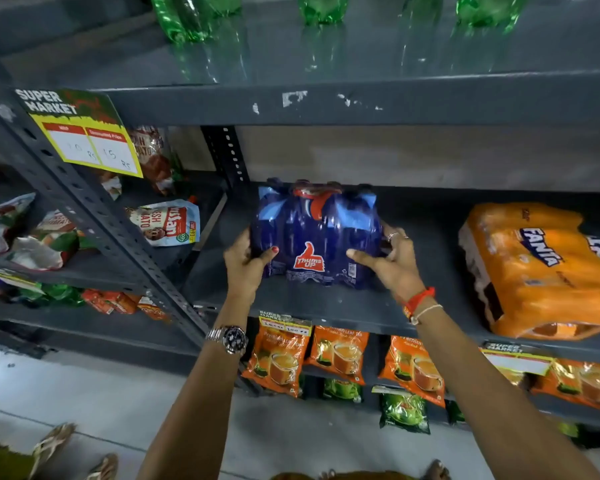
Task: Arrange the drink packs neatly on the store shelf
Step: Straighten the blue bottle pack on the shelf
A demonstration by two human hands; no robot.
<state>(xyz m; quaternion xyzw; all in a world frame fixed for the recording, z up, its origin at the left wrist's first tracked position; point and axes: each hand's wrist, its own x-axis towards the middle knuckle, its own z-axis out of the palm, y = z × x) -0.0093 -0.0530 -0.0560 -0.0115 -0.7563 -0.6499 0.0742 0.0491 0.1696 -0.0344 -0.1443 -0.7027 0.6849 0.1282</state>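
Fingers point(362, 255) of both hands gripped the blue pack point(316, 237) at frame centre: left hand point(245, 263) and right hand point(394, 263) on its sides. Pack sat on the shelf point(326, 306), apparently mid-placement. Orange pack point(541, 271) lay askew at right, likely still unstraightened.

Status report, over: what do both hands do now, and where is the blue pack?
Left hand and right hand grip blue pack at its sides. Pack lies on middle shelf. Orange pack lies apart to the right; nothing between.
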